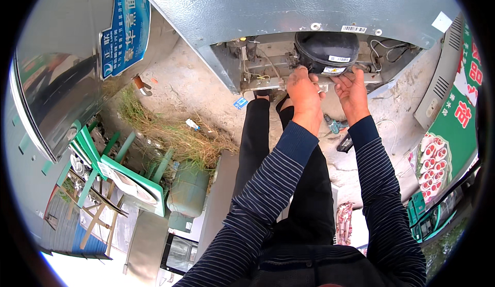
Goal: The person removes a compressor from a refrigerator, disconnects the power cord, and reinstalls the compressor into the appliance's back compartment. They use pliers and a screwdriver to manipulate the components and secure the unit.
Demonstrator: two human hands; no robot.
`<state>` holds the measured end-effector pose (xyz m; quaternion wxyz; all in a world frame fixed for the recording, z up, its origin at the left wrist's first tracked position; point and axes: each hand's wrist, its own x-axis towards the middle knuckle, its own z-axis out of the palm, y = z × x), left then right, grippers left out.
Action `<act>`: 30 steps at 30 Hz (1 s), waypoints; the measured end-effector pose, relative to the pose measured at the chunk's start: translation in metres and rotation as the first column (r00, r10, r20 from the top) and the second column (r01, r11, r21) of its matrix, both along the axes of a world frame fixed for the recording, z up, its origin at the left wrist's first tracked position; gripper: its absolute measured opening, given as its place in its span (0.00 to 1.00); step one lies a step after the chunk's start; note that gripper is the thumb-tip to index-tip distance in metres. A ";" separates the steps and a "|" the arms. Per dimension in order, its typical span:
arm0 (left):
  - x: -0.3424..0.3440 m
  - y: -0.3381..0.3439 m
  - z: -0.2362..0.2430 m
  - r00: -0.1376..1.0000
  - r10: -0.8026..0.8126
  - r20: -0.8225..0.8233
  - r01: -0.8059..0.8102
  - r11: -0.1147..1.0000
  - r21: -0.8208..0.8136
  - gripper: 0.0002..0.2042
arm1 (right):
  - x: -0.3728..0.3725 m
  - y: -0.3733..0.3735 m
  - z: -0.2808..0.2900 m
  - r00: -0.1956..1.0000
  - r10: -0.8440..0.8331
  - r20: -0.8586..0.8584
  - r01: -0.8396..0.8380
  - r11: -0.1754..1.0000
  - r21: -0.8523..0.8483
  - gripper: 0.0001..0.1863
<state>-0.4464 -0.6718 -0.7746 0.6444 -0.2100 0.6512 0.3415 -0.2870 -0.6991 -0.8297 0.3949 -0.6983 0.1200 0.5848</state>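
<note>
A black compressor (326,47) sits in the recess at the bottom of a grey metal cabinet (247,6), among pipes and wires (381,55). My left hand (305,94) is closed at the compressor's lower front left, its fingertips against the metal base; what it grips there is hidden. My right hand (351,91) has its curled fingers on the compressor's lower right edge. Beneath my hands, a teal power drill (335,124) lies on the concrete beside a black object (344,144).
My dark-trousered legs stand below the cabinet. At left are a steel appliance (56,81), dry weeds (180,137), a green cylinder (188,189) and stacked green furniture (131,181). A green signboard (454,122) and a grey vented panel (438,76) border the right.
</note>
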 end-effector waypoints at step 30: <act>-0.016 0.004 -0.004 0.844 -0.314 -0.435 0.449 0.858 0.251 0.19 | 0.011 0.014 -0.003 0.907 0.417 0.064 -0.419 0.908 0.021 0.31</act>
